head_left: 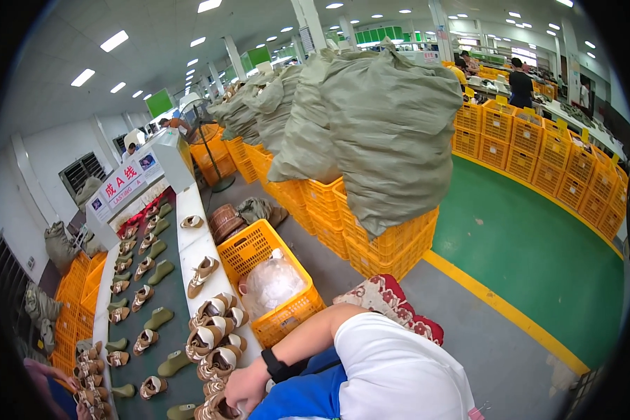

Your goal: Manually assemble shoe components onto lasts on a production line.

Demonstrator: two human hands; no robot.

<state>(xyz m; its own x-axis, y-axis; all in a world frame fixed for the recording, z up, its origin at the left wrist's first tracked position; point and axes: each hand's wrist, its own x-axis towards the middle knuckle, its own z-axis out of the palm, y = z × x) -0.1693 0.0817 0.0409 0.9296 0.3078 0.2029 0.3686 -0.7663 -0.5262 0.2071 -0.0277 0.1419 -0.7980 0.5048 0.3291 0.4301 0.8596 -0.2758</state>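
My right hand (247, 389) reaches down to the lower edge, its fingers curled and closed at the opening of a brown and white shoe (213, 407). The fingertips are partly hidden. A black band circles that wrist, and a white sleeve covers the upper arm. My left hand is out of the picture. Just beyond my right hand, several brown and white shoes (217, 329) crowd the white ledge (189, 241). Beside it runs a dark conveyor belt (136, 336) bearing rows of similar shoes and olive-green shoe lasts (159, 318).
A yellow crate (287, 311) holding a clear plastic bag (273, 283) stands against the ledge. Large grey-green sacks (392, 126) top stacked crates ahead. A floral cushion (381, 297) lies near my elbow. Across the belt, another person's hand (71, 383) is beside more shoes.
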